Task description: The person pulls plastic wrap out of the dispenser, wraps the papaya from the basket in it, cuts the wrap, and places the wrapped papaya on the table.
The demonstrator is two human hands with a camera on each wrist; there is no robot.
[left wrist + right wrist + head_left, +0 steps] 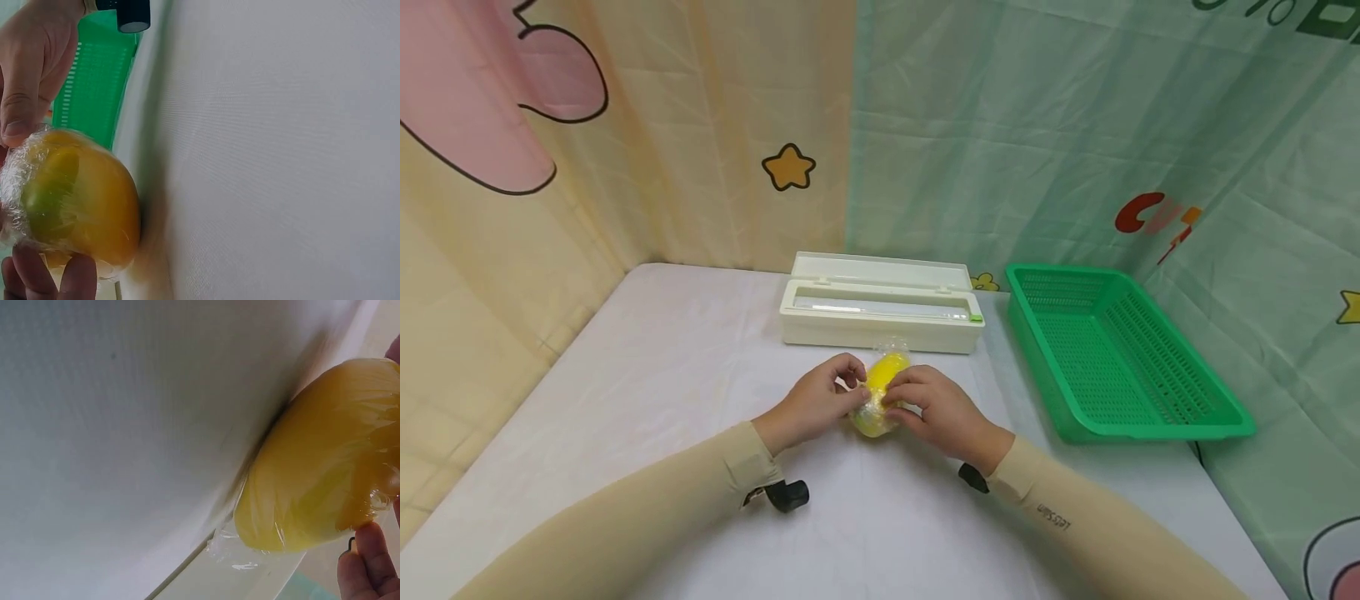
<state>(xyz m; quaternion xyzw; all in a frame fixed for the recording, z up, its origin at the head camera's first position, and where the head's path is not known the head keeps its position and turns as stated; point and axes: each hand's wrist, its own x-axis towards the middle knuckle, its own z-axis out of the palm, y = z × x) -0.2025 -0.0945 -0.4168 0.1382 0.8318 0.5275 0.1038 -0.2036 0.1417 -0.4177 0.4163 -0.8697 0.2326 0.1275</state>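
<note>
An oblong yellow fruit (887,372) wrapped in clear cling film lies on the white table between both hands. The left wrist view shows a greenish patch on the fruit (94,194) and film bunched up at its side. My left hand (816,402) grips it from the left, thumb and fingertips at the crumpled film. From the right, my right hand (946,412) holds it with curled fingers and thumb. A loose end of cling film (234,547) sticks out past the fruit's far end in the right wrist view. The exact pinch points are partly hidden.
Behind the fruit stands a white cling film dispenser (880,336), its lid raised and a roll inside. A green plastic basket (1078,421) sits at the right of the table (700,350). Printed curtains (940,150) hang around the table's back and sides.
</note>
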